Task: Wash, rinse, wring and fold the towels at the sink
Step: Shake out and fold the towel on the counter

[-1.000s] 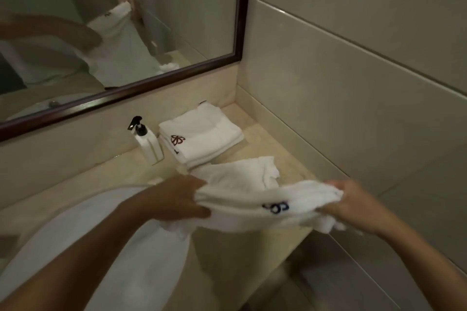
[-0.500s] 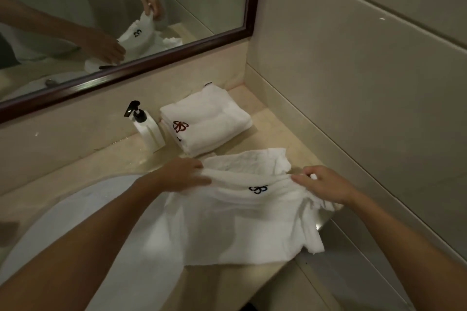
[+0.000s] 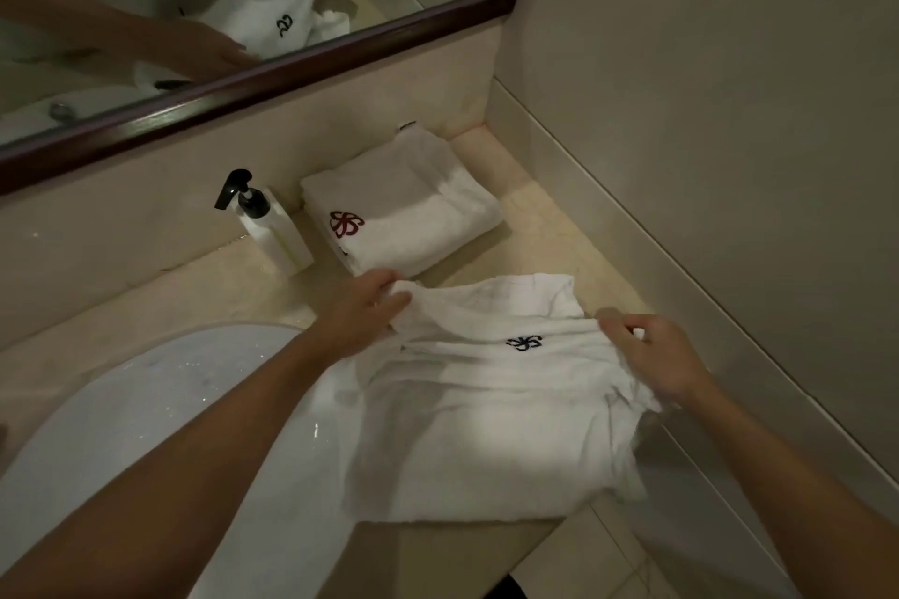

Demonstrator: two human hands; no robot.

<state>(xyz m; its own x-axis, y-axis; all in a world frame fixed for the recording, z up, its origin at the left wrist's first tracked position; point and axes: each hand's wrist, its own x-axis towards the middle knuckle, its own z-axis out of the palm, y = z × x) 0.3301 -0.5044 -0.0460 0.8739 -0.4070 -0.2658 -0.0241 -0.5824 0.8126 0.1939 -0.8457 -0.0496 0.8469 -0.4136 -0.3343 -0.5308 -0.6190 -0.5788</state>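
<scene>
Spread on the beige stone surface (image 3: 559, 229) just right of the white oval sink basin (image 3: 146, 428): a crumpled white towel with a dark blue flower emblem (image 3: 486, 428), stretched between both hands, its near edge drooping over the surface's front lip and its left part overlapping the basin rim. Left hand (image 3: 357, 314) at the towel's far left corner, fingers curled over and pinching the cloth; right hand (image 3: 652, 358) at the far right edge, thumb and fingers bent and gripping a bunched fold. Beyond the towel, away from the sink: a white pump bottle with a black nozzle (image 3: 272, 224) against the backsplash, and just right of it a neatly folded white towel with a red flower emblem (image 3: 404, 209), well apart from both hands. Above the sink, a dark wood-framed mirror (image 3: 292, 78), cut off by the top and left edges, dimly reflecting hands and towel. Basin's near side cut off by the frame; fingertips of both hands buried in cloth, hard to make out.
</scene>
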